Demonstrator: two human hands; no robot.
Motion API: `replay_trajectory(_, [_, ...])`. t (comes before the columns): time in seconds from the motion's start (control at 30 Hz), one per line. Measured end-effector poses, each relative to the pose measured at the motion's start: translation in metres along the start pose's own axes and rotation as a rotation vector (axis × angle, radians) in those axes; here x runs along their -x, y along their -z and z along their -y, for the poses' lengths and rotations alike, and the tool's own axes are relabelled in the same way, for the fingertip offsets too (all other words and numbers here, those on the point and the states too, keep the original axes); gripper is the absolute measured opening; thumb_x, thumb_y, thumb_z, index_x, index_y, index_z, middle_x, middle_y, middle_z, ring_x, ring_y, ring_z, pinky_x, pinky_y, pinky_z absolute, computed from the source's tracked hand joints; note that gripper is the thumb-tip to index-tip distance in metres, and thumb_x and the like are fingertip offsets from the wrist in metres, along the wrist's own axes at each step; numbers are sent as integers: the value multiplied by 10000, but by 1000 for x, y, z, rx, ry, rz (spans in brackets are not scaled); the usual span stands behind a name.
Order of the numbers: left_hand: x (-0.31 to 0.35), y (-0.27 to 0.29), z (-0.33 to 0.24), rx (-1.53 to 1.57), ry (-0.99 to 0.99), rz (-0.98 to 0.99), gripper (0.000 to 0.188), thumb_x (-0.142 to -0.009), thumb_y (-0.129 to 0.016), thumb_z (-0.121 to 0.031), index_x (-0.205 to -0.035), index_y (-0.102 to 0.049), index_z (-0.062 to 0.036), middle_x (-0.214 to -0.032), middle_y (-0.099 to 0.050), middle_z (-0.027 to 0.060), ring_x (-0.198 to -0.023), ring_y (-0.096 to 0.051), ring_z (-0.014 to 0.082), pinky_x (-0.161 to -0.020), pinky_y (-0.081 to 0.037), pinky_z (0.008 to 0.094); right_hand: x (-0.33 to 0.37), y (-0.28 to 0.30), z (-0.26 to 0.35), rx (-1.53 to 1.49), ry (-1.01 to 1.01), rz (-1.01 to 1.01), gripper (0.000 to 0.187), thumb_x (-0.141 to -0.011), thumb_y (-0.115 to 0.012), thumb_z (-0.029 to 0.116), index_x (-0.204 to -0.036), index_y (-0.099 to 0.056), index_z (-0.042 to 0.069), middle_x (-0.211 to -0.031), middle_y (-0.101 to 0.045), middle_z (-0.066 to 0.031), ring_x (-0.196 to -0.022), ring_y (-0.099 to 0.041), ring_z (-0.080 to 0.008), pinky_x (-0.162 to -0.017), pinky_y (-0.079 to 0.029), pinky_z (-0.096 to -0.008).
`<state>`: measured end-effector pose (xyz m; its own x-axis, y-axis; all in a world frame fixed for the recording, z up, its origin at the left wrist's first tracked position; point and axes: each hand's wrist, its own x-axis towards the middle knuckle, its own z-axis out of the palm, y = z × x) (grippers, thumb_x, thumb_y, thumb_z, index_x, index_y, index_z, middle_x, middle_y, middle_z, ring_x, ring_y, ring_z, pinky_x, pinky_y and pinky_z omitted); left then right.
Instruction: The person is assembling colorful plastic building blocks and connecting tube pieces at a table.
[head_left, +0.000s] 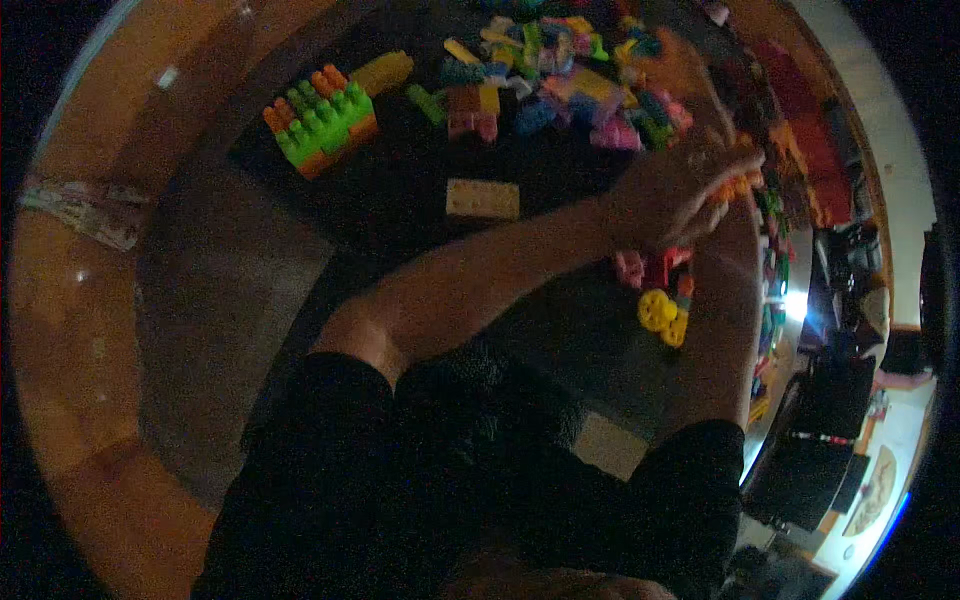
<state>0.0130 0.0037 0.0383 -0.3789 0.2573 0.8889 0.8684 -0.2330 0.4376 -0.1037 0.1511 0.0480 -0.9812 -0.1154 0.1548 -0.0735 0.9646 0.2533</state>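
My left arm stretches across my right forearm, and my left hand (pixel 668 195) is closed around an orange toy brick (pixel 738 187), of which only a small part shows between the fingers. Farther out, my right hand (pixel 690 82) reaches over the right side of a pile of mixed toy bricks (pixel 590 88). Its fingers are dim and blurred among the bricks, so whether they grip one is unclear. At the far left stands a built block of green and orange bricks (pixel 325 120), apart from both hands. A pale flat brick (pixel 482 199) lies nearer me.
A yellow brick piece (pixel 383 72) lies behind the green and orange block. Yellow wheels (pixel 662 312) and red and pink pieces (pixel 655 267) sit beside my right forearm. More coloured pieces line the right side. Dark chairs (pixel 815 440) stand beyond, at the right.
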Motion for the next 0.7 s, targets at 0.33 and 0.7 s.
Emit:
replay_trajectory(0.33, [-9,18,36,-812,-12,178,461,-841,-575,-308,-1227,-436,-99,-1092,-516,142,-906,-554,258,-681,-464,411,209,31,-44,-729,-296,-216,481,-748,-635,16,-1200,-470,43,-957,-542,-36,-802,-554,-126,-709,-484,-263])
replay_trajectory(0.7, [11,7,40,-694,-234,631,371,-753,-648,-224,-1107,-553,-165,-974,-577,60,-974,-552,228,-927,-336,457,247,38,-3,-665,-287,-374,397,-730,-669,158,-1101,-564,63,-1017,-558,-95,-840,-596,-197,-710,-495,-311])
